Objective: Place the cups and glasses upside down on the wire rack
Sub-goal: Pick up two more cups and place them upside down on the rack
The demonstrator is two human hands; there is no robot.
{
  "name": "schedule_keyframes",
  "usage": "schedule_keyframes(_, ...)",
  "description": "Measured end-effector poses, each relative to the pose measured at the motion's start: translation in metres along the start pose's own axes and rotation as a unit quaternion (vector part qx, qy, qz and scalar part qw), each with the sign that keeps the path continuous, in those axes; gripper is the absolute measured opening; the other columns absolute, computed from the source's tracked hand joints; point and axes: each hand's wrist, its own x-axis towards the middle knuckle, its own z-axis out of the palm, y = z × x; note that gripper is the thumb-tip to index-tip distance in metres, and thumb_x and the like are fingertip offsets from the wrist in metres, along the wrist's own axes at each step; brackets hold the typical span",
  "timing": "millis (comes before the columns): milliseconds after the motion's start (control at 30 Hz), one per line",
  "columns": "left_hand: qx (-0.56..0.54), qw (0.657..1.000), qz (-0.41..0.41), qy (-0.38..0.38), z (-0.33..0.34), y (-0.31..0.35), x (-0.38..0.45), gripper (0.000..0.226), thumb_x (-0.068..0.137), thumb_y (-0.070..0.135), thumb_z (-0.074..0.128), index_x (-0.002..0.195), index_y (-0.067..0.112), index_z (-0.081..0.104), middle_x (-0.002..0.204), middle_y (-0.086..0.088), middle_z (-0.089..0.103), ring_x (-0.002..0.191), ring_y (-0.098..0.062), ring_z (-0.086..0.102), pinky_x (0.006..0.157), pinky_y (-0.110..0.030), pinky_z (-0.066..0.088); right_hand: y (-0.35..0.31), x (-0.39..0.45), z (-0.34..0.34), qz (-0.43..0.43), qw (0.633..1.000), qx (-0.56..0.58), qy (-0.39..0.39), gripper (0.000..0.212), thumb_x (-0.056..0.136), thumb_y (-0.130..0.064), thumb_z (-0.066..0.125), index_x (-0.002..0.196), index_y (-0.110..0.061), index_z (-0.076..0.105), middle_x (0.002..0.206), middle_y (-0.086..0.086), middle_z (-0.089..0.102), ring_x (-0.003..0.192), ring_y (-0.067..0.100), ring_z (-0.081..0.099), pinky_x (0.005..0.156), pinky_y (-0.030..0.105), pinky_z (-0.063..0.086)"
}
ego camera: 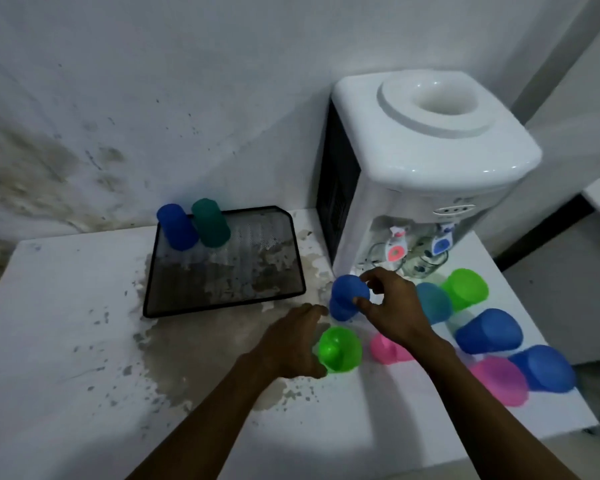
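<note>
A: Start at the left. What's on the white table (66,341)?

B: A black wire rack (222,275) lies flat toward the far left, its mesh showing stains beneath. Two cups stand upside down at its far left corner: a dark blue cup (176,227) and, just beside it on the right, a teal cup (210,223). The tabletop near the rack is blotched and peeling.

A: And the hands?

B: The left hand (291,344) hovers palm down over the table, just near of the rack's right corner. Its fingers are loosely spread and hold nothing; the thumb side sits right beside a bright green cup (340,348).

A: The right one?

B: The right hand (395,306) has thumb and fingers pinched on a blue cup (349,297), base up, just right of the rack. Whether that cup rests on the table or is lifted, I cannot tell.

A: What else is to the right?

B: A pink cup (388,349) partly hidden under the right wrist, then a light blue cup (433,303), a second green cup (465,289), and further near a blue one (489,332), a larger pink cup (499,379) and another blue cup (544,368) at the table's right edge.

A: Behind them?

B: A white water dispenser (430,143) stands at the far right, with clear glass mugs (423,261) under its taps.
</note>
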Motion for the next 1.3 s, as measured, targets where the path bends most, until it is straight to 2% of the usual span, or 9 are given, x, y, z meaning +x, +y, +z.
schedule_keyframes(100,0.056,0.998,-0.027,-0.023,0.027,0.014,0.008,0.111,0.057,0.045,0.084,0.147,0.021,0.024,0.148,-0.004,0.038,0.131,-0.024,0.039,0.105,-0.041,0.039,0.019,-0.010,-0.005,0.012,1.000,0.007,0.001,0.038,0.073,-0.025,0.076,0.109,-0.018,0.064,0.100,0.004,0.068,0.093,0.020,0.062,0.082,0.036,0.050)
schedule_keyframes(233,0.065,0.996,-0.064,-0.002,0.047,0.022,0.013,0.100,0.069,0.037,0.079,0.148,0.018,0.021,0.151,-0.005,0.034,0.133,-0.025,0.037,0.107,-0.041,0.038,0.028,-0.015,-0.004,0.012,1.000,0.009,0.001,0.040,0.073,-0.026,0.076,0.110,-0.019,0.063,0.099,0.004,0.067,0.092,0.020,0.062,0.079,0.035,0.050)
schedule_keyframes(467,-0.154,0.970,-0.107,0.153,0.037,0.000,0.000,0.090,0.049,0.036,0.082,0.129,0.018,0.045,0.121,-0.003,0.053,0.107,-0.022,0.055,0.084,-0.030,0.047,0.020,0.000,0.016,0.043,0.999,0.019,-0.013,0.067,0.071,-0.025,0.076,0.130,-0.009,0.049,0.126,0.015,0.058,0.110,0.030,0.058,0.087,0.035,0.046)
schedule_keyframes(633,-0.409,0.866,-0.182,0.224,0.008,-0.032,-0.014,0.073,0.037,0.020,0.082,0.106,0.019,0.059,0.105,-0.011,0.065,0.091,-0.027,0.063,0.072,-0.033,0.053,0.013,0.013,0.041,0.095,0.993,-0.019,-0.068,0.087,0.064,-0.041,0.083,0.132,-0.008,0.039,0.128,0.015,0.052,0.114,0.036,0.054,0.087,0.043,0.049)
schedule_keyframes(800,-0.593,0.726,-0.233,0.258,-0.020,-0.061,-0.026,0.064,0.035,0.023,0.076,0.097,0.017,0.061,0.098,-0.014,0.064,0.083,-0.029,0.062,0.068,-0.036,0.052,0.010,0.019,0.059,0.121,0.992,-0.007,-0.029,0.078,0.065,-0.030,0.083,0.128,-0.012,0.042,0.123,0.014,0.055,0.107,0.035,0.058,0.080,0.040,0.048)
schedule_keyframes(933,-0.686,0.610,-0.273,0.289,-0.036,-0.084,-0.027,0.028,0.070,0.022,0.071,0.096,0.021,0.060,0.100,-0.012,0.062,0.085,-0.028,0.061,0.070,-0.036,0.050,-0.002,0.023,0.067,0.100,0.994,0.031,-0.007,0.073,0.059,-0.026,0.085,0.122,-0.009,0.054,0.111,0.013,0.058,0.085,0.023,0.053,0.071,0.029,0.040)
schedule_keyframes(1033,-0.738,0.538,-0.276,0.299,-0.044,-0.101,-0.027,0.037,0.082,0.031,0.067,0.116,0.018,0.061,0.111,-0.011,0.064,0.094,-0.029,0.063,0.077,-0.041,0.052,-0.020,0.026,0.076,0.101,0.991,0.085,0.003,0.074,0.064,-0.023,0.082,0.131,-0.009,0.052,0.113,0.014,0.055,0.089,0.021,0.050,0.079,0.029,0.040)
schedule_keyframes(1133,-0.764,0.514,-0.259,0.290,-0.059,-0.116,-0.027,0.041,0.088,0.039,0.059,0.122,0.018,0.060,0.098,-0.008,0.067,0.079,-0.024,0.065,0.069,-0.037,0.052,-0.043,0.032,0.087,0.120,0.977,0.174,-0.001,0.072,0.072,-0.021,0.079,0.136,-0.015,0.047,0.118,0.009,0.053,0.099,0.022,0.054,0.084,0.031,0.043)
schedule_keyframes(1300,-0.777,0.507,-0.284,0.240,-0.087,-0.148,-0.026,0.047,0.085,0.032,0.059,0.128,0.013,0.057,0.093,-0.014,0.063,0.076,-0.028,0.059,0.068,-0.037,0.049,-0.087,0.057,0.110,0.203,0.917,0.344,-0.005,0.054,0.084,-0.026,0.069,0.131,-0.017,0.043,0.112,0.010,0.058,0.079,0.013,0.058,0.065,0.031,0.046)
